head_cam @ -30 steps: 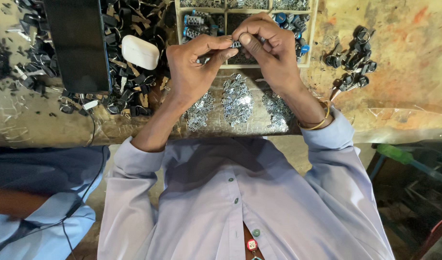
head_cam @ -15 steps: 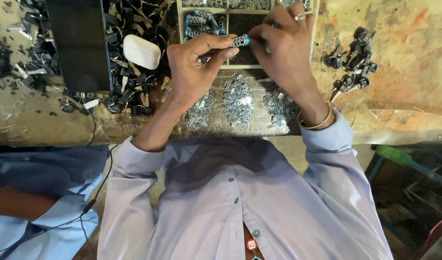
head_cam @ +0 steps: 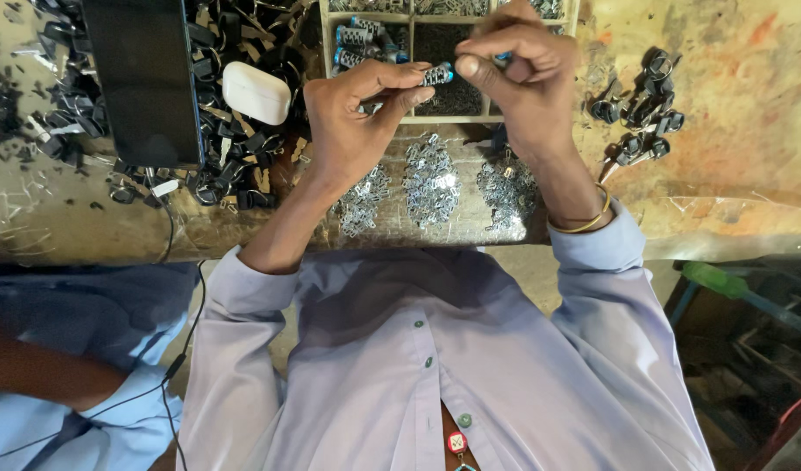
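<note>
Left hand (head_cam: 352, 122) pinching small ridged metal part (head_cam: 435, 75) at upper centre of frame; right hand (head_cam: 518, 74) closing fingertips on its blue end. Risk: part slipping from fingertips, dropping into compartment tray (head_cam: 448, 116).

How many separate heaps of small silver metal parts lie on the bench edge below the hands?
3: left heap under the left hand, middle heap between the wrists, right heap beside the right hand wrist, which may hide part.
</note>
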Tool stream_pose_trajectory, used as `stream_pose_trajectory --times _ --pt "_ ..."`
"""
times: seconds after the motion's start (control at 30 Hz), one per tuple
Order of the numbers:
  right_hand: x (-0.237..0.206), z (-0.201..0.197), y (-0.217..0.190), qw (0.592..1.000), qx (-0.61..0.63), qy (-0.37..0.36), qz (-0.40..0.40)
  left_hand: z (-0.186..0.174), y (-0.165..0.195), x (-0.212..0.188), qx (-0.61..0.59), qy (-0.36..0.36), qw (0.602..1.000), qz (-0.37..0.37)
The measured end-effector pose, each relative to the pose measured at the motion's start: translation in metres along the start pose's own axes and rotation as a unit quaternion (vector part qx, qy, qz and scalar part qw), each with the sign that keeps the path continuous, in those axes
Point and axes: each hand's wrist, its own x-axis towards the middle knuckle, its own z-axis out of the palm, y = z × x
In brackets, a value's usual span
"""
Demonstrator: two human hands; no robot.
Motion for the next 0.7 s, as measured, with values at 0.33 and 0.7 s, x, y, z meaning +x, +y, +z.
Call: stream_pose_trajectory --times 0.33,0.7 --pt "-0.005 0.007 0.000 0.960 0.199 -0.043 0.192 -0.001 0.002 -0.001 0.014 0.000 1.000 -0.010" --pt "-0.005 0.011 -0.003 0.990 0.045 -0.081 0.102 -0.001 -0.001 -0.004 0.011 0.020 1.000 -0.020"
